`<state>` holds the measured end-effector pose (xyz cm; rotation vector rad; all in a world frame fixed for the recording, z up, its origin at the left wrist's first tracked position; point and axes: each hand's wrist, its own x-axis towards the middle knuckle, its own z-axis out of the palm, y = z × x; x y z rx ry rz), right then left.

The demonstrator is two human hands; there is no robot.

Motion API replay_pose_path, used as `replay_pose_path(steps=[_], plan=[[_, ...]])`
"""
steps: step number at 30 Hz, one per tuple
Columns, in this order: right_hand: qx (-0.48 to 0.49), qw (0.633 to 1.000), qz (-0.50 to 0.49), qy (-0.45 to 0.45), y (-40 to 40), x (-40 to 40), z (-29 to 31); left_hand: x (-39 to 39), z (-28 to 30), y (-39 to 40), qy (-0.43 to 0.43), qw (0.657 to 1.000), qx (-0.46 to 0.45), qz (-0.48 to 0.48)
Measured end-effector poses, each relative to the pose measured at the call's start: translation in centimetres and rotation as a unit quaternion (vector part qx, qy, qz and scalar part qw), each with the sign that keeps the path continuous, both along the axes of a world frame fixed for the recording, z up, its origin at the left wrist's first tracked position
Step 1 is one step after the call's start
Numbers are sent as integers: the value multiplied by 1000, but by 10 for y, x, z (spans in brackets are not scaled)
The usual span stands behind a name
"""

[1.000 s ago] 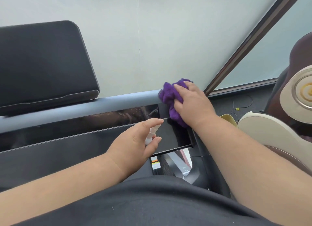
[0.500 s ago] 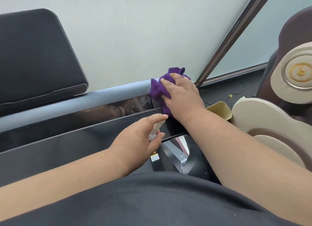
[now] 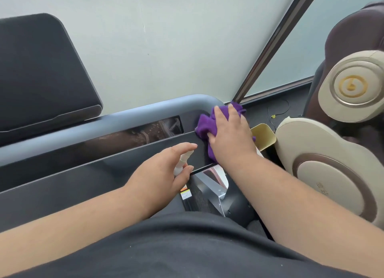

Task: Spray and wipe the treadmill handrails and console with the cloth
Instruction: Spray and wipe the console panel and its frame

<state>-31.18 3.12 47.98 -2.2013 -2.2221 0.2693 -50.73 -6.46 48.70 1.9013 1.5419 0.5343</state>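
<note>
The right hand point(image 3: 229, 138) lies flat on the purple cloth point(image 3: 204, 126), fingers spread and nearly straight, pressing it against the right end of the console point(image 3: 116, 159), just below the rounded corner where the grey handrail point(image 3: 128, 115) bends. The cloth bunches out from under the fingers toward the left and the far side.

The left hand point(image 3: 160, 169) sits nearer the body, at the console's near edge, curled round a small white spray bottle point(image 3: 182, 163), index finger stretched over the nozzle. The nozzle points up and right, toward the cloth.

The console runs long from right to left, so nearly all of its dark face lies to the left of the cloth. The handrail runs the same way along its far edge. The right hand is the one on the surface, and a wipe would most likely sweep leftward along that long axis, crossing above the left hand.
</note>
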Motion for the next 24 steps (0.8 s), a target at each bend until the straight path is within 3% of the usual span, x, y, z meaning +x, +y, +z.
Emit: replay_pose_path(steps=[7,11,24], plan=[[-27,999,25,36,45,-10,11,3,-1,-7,6,1000,-8,-3],[-42,995,-39,78,17,11,11,14,0,-4,6,1000,-11,-20],[-12,992,-107,65,-105,49,3,48,16,5,4,985,12,-171]])
